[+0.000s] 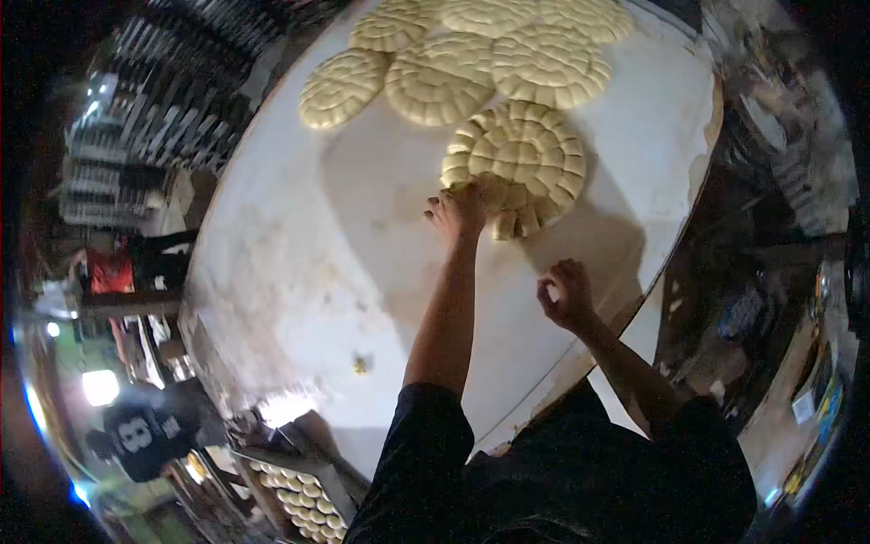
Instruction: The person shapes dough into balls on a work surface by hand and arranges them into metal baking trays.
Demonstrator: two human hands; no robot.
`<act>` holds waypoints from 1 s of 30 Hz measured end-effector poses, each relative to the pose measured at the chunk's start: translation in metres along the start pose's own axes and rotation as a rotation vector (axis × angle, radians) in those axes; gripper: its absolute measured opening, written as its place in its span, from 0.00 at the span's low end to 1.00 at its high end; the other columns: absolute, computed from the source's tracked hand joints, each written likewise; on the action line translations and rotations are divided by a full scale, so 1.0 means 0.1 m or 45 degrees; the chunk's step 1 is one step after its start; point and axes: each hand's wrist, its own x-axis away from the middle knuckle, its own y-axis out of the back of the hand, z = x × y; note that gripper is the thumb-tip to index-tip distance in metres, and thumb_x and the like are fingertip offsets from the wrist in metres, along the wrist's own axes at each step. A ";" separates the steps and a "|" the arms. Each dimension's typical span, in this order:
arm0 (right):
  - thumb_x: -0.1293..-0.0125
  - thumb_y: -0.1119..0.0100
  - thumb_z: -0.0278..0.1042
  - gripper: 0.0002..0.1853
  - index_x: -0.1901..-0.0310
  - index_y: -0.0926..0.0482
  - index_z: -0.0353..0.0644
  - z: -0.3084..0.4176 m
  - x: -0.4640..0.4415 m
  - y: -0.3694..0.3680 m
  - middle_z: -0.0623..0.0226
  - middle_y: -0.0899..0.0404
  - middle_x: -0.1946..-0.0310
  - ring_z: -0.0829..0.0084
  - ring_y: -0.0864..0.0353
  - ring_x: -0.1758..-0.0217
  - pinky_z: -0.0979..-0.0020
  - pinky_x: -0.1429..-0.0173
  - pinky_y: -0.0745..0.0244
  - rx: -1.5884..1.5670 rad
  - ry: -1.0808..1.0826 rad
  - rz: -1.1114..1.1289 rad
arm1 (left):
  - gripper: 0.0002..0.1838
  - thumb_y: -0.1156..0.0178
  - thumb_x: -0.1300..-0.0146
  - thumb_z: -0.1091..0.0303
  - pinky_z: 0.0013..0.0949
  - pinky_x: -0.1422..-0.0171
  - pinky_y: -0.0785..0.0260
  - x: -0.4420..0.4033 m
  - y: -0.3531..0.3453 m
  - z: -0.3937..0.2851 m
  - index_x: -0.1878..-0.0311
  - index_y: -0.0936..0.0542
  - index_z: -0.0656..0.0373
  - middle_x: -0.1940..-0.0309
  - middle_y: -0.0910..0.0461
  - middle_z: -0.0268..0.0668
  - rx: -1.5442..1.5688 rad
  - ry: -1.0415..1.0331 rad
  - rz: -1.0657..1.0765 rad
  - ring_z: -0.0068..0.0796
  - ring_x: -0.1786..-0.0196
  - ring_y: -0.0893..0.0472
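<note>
A large round of cut dough pieces [521,150], set in rings, lies on the pale work table. At its near left edge, my left hand [456,213] reaches in with bent fingers around a dough piece [489,189], which it partly hides. Short of the round, to the right, my right hand [566,295] hovers over the table. Its fingers are curled in, and nothing shows in them.
Several more dough rounds [439,79] lie at the table's far end. The table [272,263] has a worn edge. At lower left stands a tray [340,485] of small dough balls. A person in a dark numbered shirt [149,431] is beyond, near stacked racks [177,118].
</note>
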 end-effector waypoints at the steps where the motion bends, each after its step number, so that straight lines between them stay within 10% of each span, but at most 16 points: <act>1: 0.45 0.39 0.31 0.05 0.71 0.27 0.43 0.03 -0.05 -0.03 0.62 0.27 0.73 0.56 0.27 0.65 0.56 0.55 0.36 -0.033 -0.006 -0.020 | 0.36 0.36 0.42 0.44 0.47 0.39 0.32 -0.04 -0.10 -0.04 0.48 0.25 0.73 0.54 0.20 0.51 -0.032 -0.022 0.024 0.54 0.47 0.25; 5: 0.46 0.40 0.30 0.05 0.71 0.28 0.45 0.06 -0.13 -0.13 0.62 0.27 0.73 0.56 0.26 0.64 0.55 0.54 0.36 -0.078 -0.157 0.000 | 0.32 0.33 0.44 0.49 0.51 0.49 0.28 -0.23 -0.07 0.11 0.49 0.28 0.71 0.52 0.24 0.53 0.655 0.273 0.398 0.53 0.51 0.23; 7: 0.46 0.40 0.29 0.06 0.70 0.28 0.45 0.07 -0.21 -0.14 0.64 0.27 0.72 0.58 0.26 0.64 0.56 0.54 0.36 -0.054 -0.132 -0.050 | 0.17 0.33 0.38 0.56 0.38 0.66 0.26 -0.03 0.23 0.13 0.62 0.19 0.62 0.62 0.20 0.40 1.261 0.468 0.503 0.31 0.65 0.20; 8: 0.47 0.39 0.29 0.06 0.69 0.28 0.45 0.06 -0.23 -0.17 0.64 0.26 0.72 0.58 0.25 0.63 0.56 0.53 0.36 -0.051 -0.112 -0.077 | 0.41 0.28 0.44 0.57 0.43 0.52 0.25 -0.12 0.03 0.47 0.36 0.41 0.64 0.51 0.25 0.44 1.185 0.573 0.548 0.35 0.51 0.23; 15: 0.47 0.34 0.33 0.07 0.73 0.24 0.44 0.23 -0.15 -0.09 0.65 0.24 0.79 0.61 0.22 0.73 0.58 0.60 0.29 -0.081 0.000 -0.154 | 0.37 0.29 0.42 0.57 0.38 0.54 0.24 1.30 0.52 1.07 0.35 0.39 0.56 0.47 0.26 0.45 1.172 0.489 0.004 0.36 0.50 0.23; 20: 0.36 0.40 0.43 0.15 0.66 0.24 0.38 1.08 0.55 -0.47 0.56 0.20 0.69 0.53 0.20 0.61 0.52 0.57 0.28 -0.130 0.016 0.606 | 0.19 0.38 0.32 0.65 0.32 0.55 0.25 2.44 0.81 1.74 0.43 0.32 0.56 0.52 0.23 0.39 2.395 0.317 0.377 0.29 0.52 0.22; 24: 0.32 0.43 0.51 0.23 0.51 0.39 0.41 2.01 1.34 -0.82 0.48 0.22 0.62 0.51 0.18 0.64 0.53 0.60 0.25 -0.638 -0.432 0.205 | 0.13 0.40 0.31 0.67 0.29 0.56 0.26 3.18 0.79 2.03 0.48 0.30 0.56 0.55 0.24 0.35 2.098 0.098 -0.024 0.26 0.54 0.22; 30: 0.35 0.37 0.44 0.23 0.48 0.33 0.39 2.01 1.49 -0.72 0.53 0.21 0.57 0.60 0.18 0.59 0.59 0.58 0.23 -0.695 -0.280 0.368 | 0.11 0.39 0.33 0.74 0.25 0.55 0.31 3.81 1.32 2.71 0.54 0.32 0.57 0.62 0.28 0.30 1.389 0.014 -0.237 0.19 0.58 0.28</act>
